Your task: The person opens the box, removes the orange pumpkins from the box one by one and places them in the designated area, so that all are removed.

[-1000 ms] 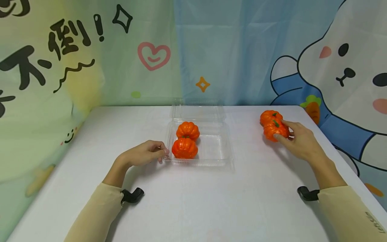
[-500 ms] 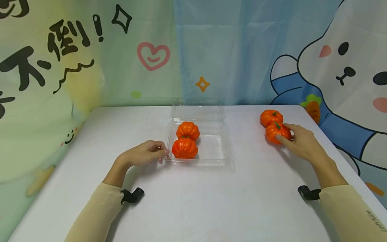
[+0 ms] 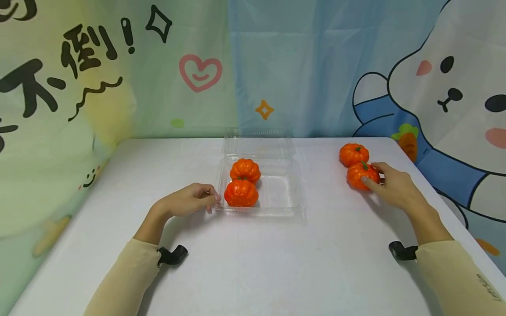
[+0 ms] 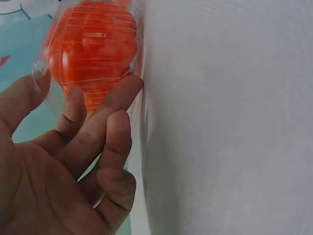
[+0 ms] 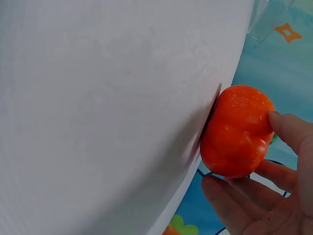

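In the head view my right hand (image 3: 391,184) grips a small orange toy pumpkin (image 3: 363,176) at the table's right side, thumb on the near side and fingers behind. The right wrist view shows the same pumpkin (image 5: 237,132) close against the white table. Just behind it sits another pumpkin (image 3: 353,154). Two more pumpkins, one behind the other (image 3: 245,169), fill the left half of a clear plastic clamshell box (image 3: 282,193). My left hand (image 3: 191,200) pinches the box's front left corner; its thumb (image 4: 29,98) lies on the plastic wall in the left wrist view.
The box's clear lid (image 3: 258,147) stands open toward the back edge of the white table (image 3: 269,263). A printed cloth (image 3: 316,66) hangs behind and around the table. Black wrist mounts (image 3: 173,255) stick out from both sleeves.
My right hand has drawn the front pumpkin slightly toward me and right, leaving more of the rear one showing. The left hand and the box have stayed put.
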Demonstrator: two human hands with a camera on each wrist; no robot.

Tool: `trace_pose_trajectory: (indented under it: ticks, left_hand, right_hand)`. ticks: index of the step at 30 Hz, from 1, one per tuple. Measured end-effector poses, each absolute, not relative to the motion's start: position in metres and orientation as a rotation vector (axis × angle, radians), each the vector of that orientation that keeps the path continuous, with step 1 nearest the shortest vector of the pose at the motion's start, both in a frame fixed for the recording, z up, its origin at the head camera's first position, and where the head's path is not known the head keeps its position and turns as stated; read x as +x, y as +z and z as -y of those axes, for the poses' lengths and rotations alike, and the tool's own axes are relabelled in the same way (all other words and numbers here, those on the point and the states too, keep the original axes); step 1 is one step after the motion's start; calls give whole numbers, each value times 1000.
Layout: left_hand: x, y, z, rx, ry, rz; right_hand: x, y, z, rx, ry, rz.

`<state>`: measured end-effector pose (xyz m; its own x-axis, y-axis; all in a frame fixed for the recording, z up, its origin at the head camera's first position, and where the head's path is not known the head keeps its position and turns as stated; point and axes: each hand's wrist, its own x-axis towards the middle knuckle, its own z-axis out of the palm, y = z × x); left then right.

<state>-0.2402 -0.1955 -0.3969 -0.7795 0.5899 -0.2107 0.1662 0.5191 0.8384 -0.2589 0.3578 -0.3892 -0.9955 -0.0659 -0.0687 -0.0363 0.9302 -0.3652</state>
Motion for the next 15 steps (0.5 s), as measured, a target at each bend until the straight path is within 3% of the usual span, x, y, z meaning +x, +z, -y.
trace_pose_trajectory:
  ticks: [15]
  left_hand:
    - [-240,-396,194,652,1198,-2269]
  right_hand:
    - [-258,-381,-352,-136,-565,-3019]
